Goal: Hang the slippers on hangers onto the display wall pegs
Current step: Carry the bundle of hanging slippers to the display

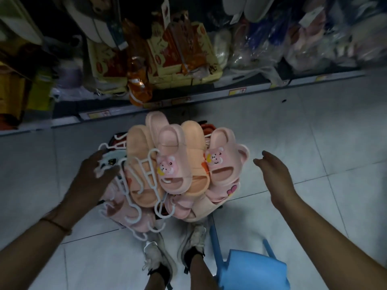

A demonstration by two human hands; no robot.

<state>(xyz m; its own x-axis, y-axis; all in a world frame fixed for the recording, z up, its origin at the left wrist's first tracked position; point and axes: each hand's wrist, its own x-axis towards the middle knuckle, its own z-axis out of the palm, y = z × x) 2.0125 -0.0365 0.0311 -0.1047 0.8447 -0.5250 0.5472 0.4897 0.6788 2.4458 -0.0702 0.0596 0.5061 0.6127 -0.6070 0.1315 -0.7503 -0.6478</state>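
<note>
From my feed, the pile of slippers [173,170] sits in the middle of the frame on the pale tiled floor [314,132], peach and pink pairs heaped together with white plastic hangers [146,174] tangled through them. Two pink slippers on top carry a bear face. My left hand [92,174] is at the left edge of the pile, fingers spread and resting on a hanger and a pale blue slipper there; I can't tell whether they actually grip anything. My right hand [274,172] hovers just right of the pile, fingers loosely curled and holding nothing. A blue stool [251,266] stands at lower right beside my shoes [178,252]. Stocked shelves [167,59] fill the upper frame.
</note>
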